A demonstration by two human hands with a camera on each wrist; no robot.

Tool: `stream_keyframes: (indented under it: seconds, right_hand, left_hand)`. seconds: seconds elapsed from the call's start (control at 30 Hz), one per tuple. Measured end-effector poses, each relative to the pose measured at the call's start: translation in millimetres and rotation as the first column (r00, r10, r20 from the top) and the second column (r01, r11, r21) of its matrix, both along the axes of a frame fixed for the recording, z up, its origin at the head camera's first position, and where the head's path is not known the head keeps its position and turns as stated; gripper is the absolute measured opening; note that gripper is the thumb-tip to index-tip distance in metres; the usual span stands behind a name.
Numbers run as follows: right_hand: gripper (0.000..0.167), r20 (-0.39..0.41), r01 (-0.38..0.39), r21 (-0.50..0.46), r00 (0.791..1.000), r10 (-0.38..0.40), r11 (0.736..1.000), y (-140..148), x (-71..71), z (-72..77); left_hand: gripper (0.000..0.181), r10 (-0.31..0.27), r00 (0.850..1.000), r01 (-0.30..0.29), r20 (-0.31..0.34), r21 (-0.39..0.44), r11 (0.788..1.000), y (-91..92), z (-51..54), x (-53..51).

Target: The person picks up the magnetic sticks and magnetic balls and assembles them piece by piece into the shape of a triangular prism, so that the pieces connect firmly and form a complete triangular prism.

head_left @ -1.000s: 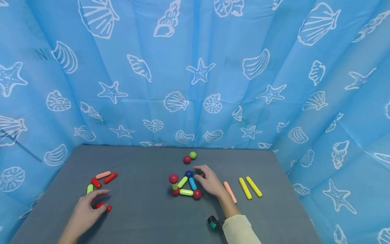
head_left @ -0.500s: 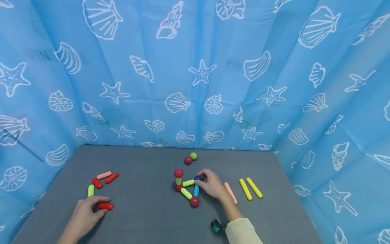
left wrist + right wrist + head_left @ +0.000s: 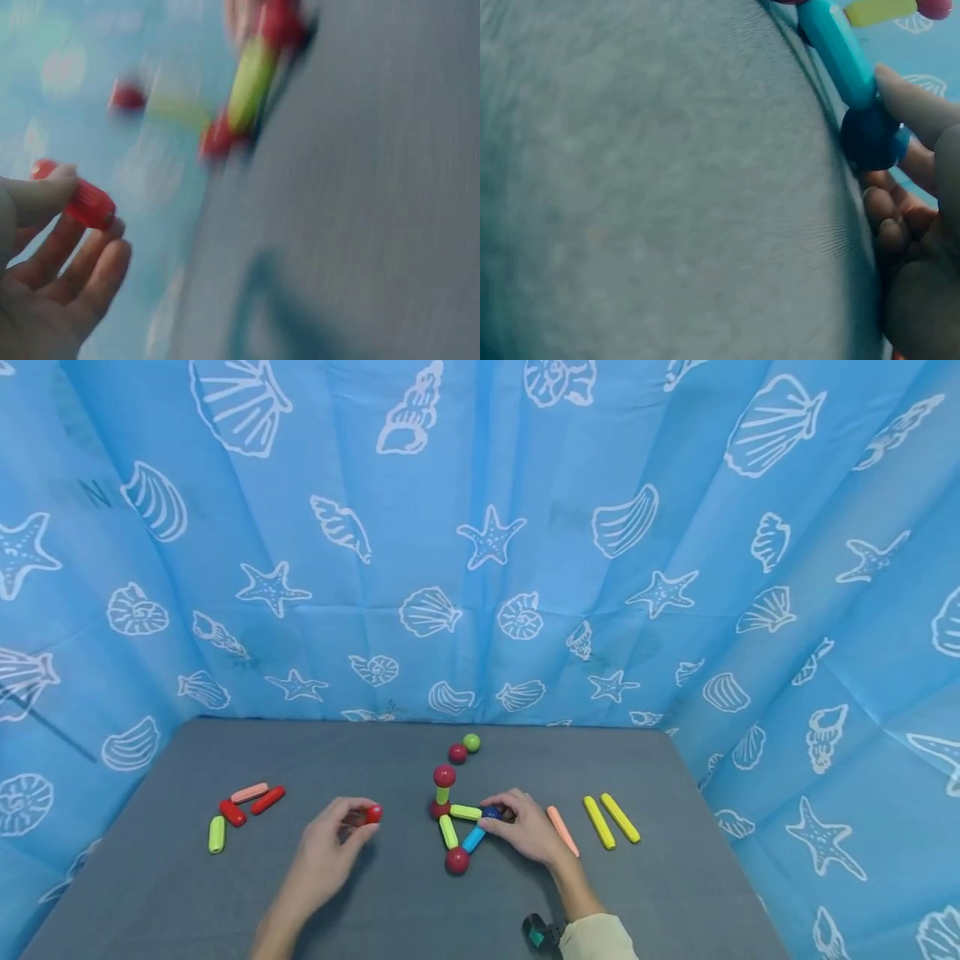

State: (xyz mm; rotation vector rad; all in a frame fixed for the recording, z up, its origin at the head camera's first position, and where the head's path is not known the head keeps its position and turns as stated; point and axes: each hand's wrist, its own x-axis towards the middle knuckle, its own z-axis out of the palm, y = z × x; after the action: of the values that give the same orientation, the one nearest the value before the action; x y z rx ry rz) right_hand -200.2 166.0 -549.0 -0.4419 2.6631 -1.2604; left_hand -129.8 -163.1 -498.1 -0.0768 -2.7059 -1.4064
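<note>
My left hand (image 3: pixel 322 856) pinches a short red rod (image 3: pixel 91 204) between thumb and fingers, held above the table left of the ball-and-rod frame. Seen from the head, only the rod's end shows. My right hand (image 3: pixel 531 833) pinches the dark blue ball (image 3: pixel 870 139) at the frame's right corner. A blue rod (image 3: pixel 474 838) runs from that ball to a red ball (image 3: pixel 457 861) at the near corner. Two light green rods (image 3: pixel 448 832) complete the triangle through a red ball (image 3: pixel 439 811). On that ball stands an upright green rod (image 3: pixel 442 795) topped by another red ball (image 3: pixel 445 776).
A green ball (image 3: pixel 471 742) and a red ball (image 3: pixel 457 753) lie behind the frame. To the left are a green rod (image 3: pixel 217 834), red rods (image 3: pixel 267 800) and a pink rod (image 3: pixel 249 792). Yellow rods (image 3: pixel 599 822) and a salmon rod (image 3: pixel 562 831) lie right.
My left hand has picked up the red rod and carried it right, toward the frame. My right hand has taken hold of the blue ball, and the triangle has turned on the table.
</note>
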Motion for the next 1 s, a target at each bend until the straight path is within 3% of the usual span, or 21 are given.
stream_keyframes:
  seconds: [0.07,0.17,0.33,0.6,0.8,0.9,1.0]
  right_hand:
    - [0.033,-0.008,0.003,0.018,1.0,-0.003,1.0,-1.4,0.0,1.1]
    - [0.035,-0.047,0.004,0.057,0.999,-0.002,0.998,-5.3,1.2,2.6]
    - [0.035,-0.074,0.032,0.097,0.997,-0.025,0.995,-10.7,3.6,3.4]
    - [0.038,-0.064,0.034,0.096,0.998,-0.027,0.995,-6.7,4.4,2.5]
    - [0.036,-0.02,0.061,0.024,0.998,-0.061,0.998,0.0,3.8,-4.0]
    - [0.035,-0.017,0.078,0.011,0.997,-0.078,0.997,1.9,2.3,-5.2]
    - [0.038,-0.01,0.079,0.011,0.997,-0.079,0.997,2.1,0.2,-4.2]
  left_hand:
    - [0.028,-0.063,0.998,0.063,-0.001,0.087,0.994,32.8,-1.7,-1.9]
    - [0.027,-0.147,0.989,0.149,-0.023,0.122,0.981,69.0,-10.5,-2.2]
    - [0.025,-0.183,0.981,0.189,-0.06,0.115,0.975,92.9,-26.5,-0.4]
    - [0.026,-0.211,0.977,0.215,-0.042,0.163,0.963,97.8,-42.1,1.8]
    - [0.036,-0.241,0.97,0.241,-0.011,0.125,0.962,86.3,-45.7,1.5]
    - [0.038,-0.238,0.971,0.236,0.005,0.085,0.968,75.9,-45.6,-2.6]
    - [0.035,-0.203,0.979,0.201,0.03,0.06,0.978,64.3,-41.2,-13.1]
